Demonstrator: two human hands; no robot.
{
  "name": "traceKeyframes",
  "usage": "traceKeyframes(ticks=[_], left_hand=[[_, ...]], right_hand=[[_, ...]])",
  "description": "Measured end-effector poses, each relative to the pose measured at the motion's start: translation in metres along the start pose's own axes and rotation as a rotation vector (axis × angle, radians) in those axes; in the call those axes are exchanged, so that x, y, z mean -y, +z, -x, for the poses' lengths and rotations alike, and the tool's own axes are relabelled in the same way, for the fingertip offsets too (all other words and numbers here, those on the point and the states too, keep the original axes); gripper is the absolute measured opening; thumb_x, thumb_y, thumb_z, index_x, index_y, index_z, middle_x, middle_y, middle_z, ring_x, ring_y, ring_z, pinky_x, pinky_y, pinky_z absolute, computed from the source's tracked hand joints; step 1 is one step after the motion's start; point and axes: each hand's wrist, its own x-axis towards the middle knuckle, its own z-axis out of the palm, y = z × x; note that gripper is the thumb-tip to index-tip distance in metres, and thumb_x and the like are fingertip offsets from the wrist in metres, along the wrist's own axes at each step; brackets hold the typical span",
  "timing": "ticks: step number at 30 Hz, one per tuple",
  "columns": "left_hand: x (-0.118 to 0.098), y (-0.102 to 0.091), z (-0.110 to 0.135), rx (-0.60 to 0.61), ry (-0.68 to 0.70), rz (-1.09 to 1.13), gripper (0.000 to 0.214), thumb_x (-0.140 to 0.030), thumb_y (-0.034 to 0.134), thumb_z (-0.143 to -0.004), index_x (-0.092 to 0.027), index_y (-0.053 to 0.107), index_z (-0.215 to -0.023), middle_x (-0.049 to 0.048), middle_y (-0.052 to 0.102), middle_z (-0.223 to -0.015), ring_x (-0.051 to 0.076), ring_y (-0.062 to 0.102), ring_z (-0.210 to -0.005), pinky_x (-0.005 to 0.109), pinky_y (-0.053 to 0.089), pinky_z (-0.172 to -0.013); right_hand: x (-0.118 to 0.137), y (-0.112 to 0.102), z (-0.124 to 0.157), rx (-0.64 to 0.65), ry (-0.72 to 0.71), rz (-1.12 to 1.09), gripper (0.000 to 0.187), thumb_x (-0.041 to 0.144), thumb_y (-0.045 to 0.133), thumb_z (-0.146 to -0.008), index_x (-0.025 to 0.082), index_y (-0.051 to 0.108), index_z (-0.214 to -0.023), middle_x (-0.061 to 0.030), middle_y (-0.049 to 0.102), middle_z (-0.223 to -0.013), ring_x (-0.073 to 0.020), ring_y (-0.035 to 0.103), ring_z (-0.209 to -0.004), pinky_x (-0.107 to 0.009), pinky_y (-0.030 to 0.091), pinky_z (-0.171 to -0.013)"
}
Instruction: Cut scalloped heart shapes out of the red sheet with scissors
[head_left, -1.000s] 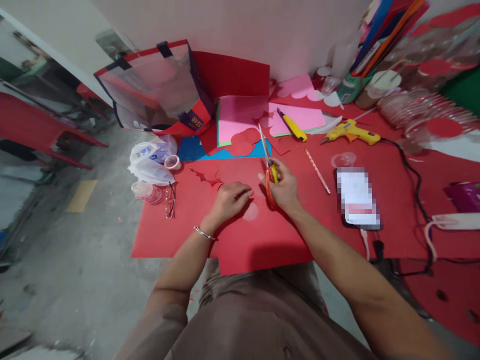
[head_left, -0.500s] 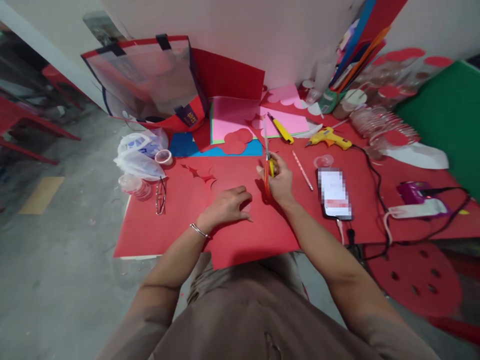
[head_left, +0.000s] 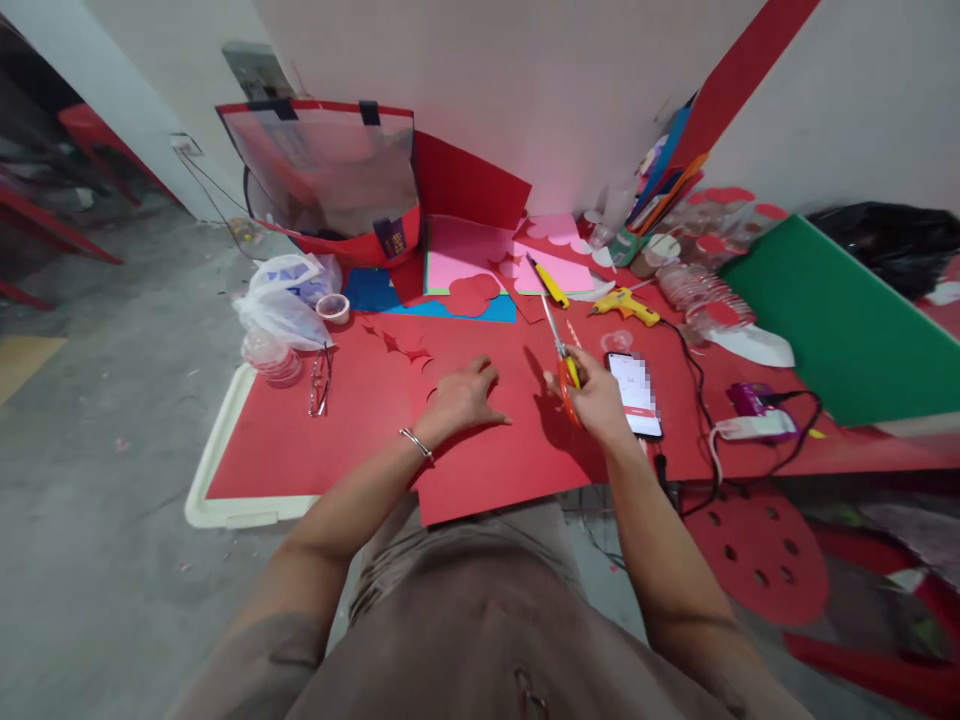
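My right hand [head_left: 600, 398] is closed around the orange and yellow handles of a pair of scissors [head_left: 553, 325], raised over the table with the blades pointing away from me. A little to the left, my left hand [head_left: 461, 398] lies on a sheet of red paper [head_left: 480, 480] that overhangs the front edge. Its thumb and fingers are spread, with nothing between them. Red paper scraps [head_left: 391, 343] lie beyond the left hand, near several red paper circles [head_left: 472, 294]. A smartphone [head_left: 634, 395] with a lit screen is partly behind my right hand.
A yellow utility knife [head_left: 549, 281] lies on pink paper [head_left: 465, 245] at the back. To the right are a yellow glue gun [head_left: 626, 305], stacked plastic lids [head_left: 701, 292] and a green board [head_left: 817, 320]. Eyeglasses [head_left: 320, 382] and a plastic bag [head_left: 281, 310] sit left.
My right hand has moved right and slightly nearer with the scissors, which now tilt more to the left. My left hand stays on the red paper. The camera view has shifted right.
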Motion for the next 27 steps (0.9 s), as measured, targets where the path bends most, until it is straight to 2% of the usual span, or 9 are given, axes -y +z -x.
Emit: traceKeyframes(ticks=[3,6,9,11,13,17,21,24,27], left_hand=[[0.0,0.0,-0.004,0.012,-0.038,0.029,0.05,-0.054,0.097,-0.062,-0.023,0.067,-0.087,0.0126,0.062,-0.148,0.03,0.071,-0.097,0.037,0.047,-0.067],[0.005,0.001,-0.008,-0.013,-0.029,0.102,0.045,-0.048,0.095,-0.063,-0.022,0.06,-0.074,0.0119,0.068,-0.133,0.024,0.068,-0.082,0.035,0.043,-0.061],[0.011,0.002,-0.009,-0.042,-0.02,0.269,0.041,-0.037,0.092,-0.066,-0.023,0.053,-0.066,0.0066,0.071,-0.095,0.018,0.061,-0.067,0.032,0.037,-0.055],[0.013,0.0,-0.007,-0.036,-0.055,0.48,0.042,-0.034,0.087,-0.07,-0.024,0.047,-0.062,0.0004,0.06,-0.068,0.016,0.055,-0.055,0.028,0.033,-0.049],[0.015,-0.005,-0.002,-0.015,-0.107,0.732,0.043,-0.036,0.084,-0.074,-0.024,0.044,-0.062,-0.0035,0.051,-0.054,0.014,0.053,-0.047,0.025,0.03,-0.044],[0.014,-0.023,0.005,0.011,-0.186,1.141,0.045,-0.046,0.086,-0.077,-0.025,0.046,-0.074,-0.0029,0.057,-0.05,0.019,0.063,-0.043,0.023,0.037,-0.04],[0.01,-0.038,0.003,-0.158,-0.171,1.27,0.05,-0.045,0.091,-0.073,-0.023,0.046,-0.074,-0.0033,0.059,-0.052,0.019,0.068,-0.047,0.02,0.041,-0.04],[0.007,-0.041,0.0,-0.248,-0.115,1.342,0.054,-0.045,0.093,-0.071,-0.023,0.044,-0.071,-0.0061,0.053,-0.052,0.02,0.074,-0.058,0.019,0.044,-0.044],[0.005,-0.041,0.0,-0.206,-0.056,1.422,0.057,-0.051,0.093,-0.07,-0.023,0.044,-0.075,-0.007,0.051,-0.057,0.023,0.078,-0.066,0.021,0.048,-0.047]], right_hand=[[-0.001,-0.008,0.032,0.048,0.045,0.132,0.06,0.05,0.079,-0.086,0.024,0.068,-0.139,-0.0091,0.081,-0.109,-0.0319,0.077,-0.097,-0.05,0.062,-0.089],[0.0,-0.004,0.053,0.062,0.093,0.164,0.059,0.05,0.079,-0.086,0.024,0.068,-0.138,-0.0104,0.08,-0.118,-0.034,0.077,-0.107,-0.052,0.06,-0.098],[0.001,0.003,0.061,0.049,0.135,0.146,0.061,0.051,0.08,-0.084,0.024,0.068,-0.137,-0.0104,0.081,-0.115,-0.0339,0.078,-0.105,-0.052,0.06,-0.097],[0.002,0.008,0.061,0.033,0.137,0.129,0.061,0.052,0.08,-0.083,0.024,0.068,-0.136,-0.0101,0.082,-0.112,-0.0334,0.078,-0.101,-0.052,0.061,-0.096],[0.005,0.011,0.06,0.0,0.112,0.087,0.062,0.052,0.081,-0.082,0.023,0.069,-0.135,-0.0099,0.081,-0.111,-0.0324,0.078,-0.099,-0.051,0.061,-0.095],[0.019,0.008,0.057,-0.154,0.098,-0.03,0.07,0.054,0.084,-0.079,0.02,0.069,-0.138,-0.0095,0.079,-0.106,-0.0294,0.076,-0.092,-0.047,0.064,-0.088],[0.035,-0.009,0.054,-0.313,0.052,0.011,0.074,0.055,0.083,-0.08,0.021,0.066,-0.143,-0.0066,0.075,-0.095,-0.0267,0.072,-0.08,-0.045,0.064,-0.08],[0.037,-0.019,0.055,-0.355,0.024,0.157,0.07,0.057,0.082,-0.081,0.022,0.068,-0.14,-0.0089,0.076,-0.101,-0.0273,0.072,-0.084,-0.046,0.062,-0.086],[0.031,-0.017,0.058,-0.31,0.058,0.186,0.065,0.061,0.075,-0.087,0.023,0.067,-0.138,-0.0106,0.077,-0.104,-0.0284,0.074,-0.088,-0.046,0.063,-0.084]])
